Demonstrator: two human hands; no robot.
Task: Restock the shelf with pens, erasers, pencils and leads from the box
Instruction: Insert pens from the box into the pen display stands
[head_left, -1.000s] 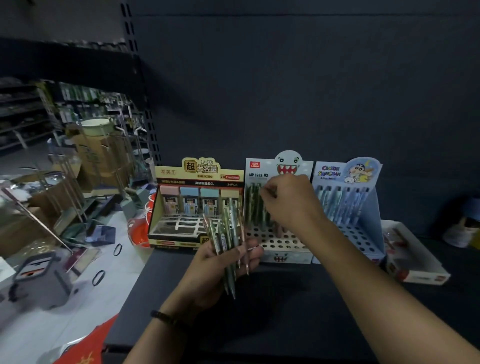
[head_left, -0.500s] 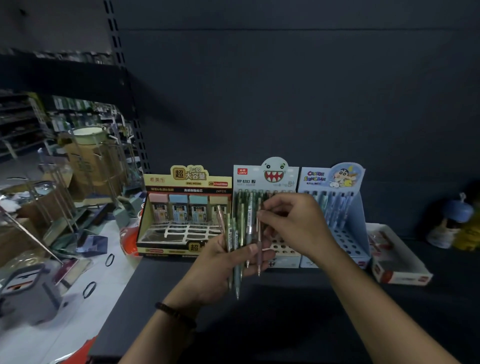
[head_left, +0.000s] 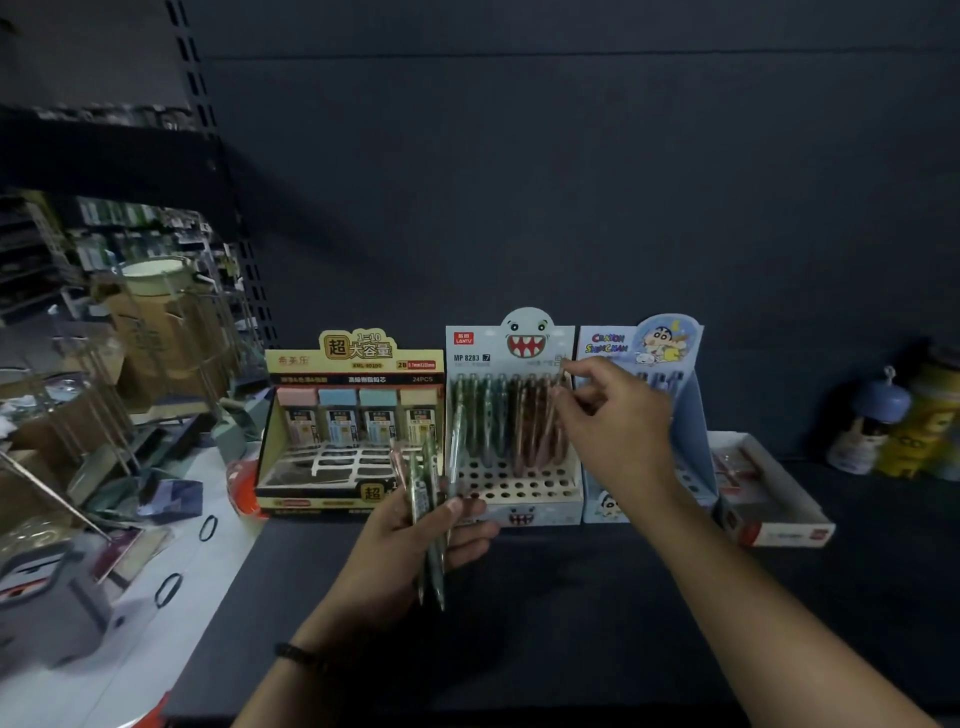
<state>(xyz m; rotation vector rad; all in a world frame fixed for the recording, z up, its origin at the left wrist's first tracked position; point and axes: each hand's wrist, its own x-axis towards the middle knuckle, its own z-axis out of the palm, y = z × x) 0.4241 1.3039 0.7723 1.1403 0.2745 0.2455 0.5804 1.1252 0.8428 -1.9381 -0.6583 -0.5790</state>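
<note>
Yellow lead box (head_left: 353, 358) just beside monster display (head_left: 524, 343); blue bottle (head_left: 878, 410) right.

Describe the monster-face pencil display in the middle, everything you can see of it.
The monster-face display is a pale printed-card stand, upright on the dark shelf, between the yellow lead box and the blue cartoon display. Its header shows a toothy face, a red logo and "MP 8283". A tray of round holes fronts it; only the back is filled, green pencils left, pinkish pencils right, front holes empty. The right hand pinches the rightmost pencil's top.
</note>
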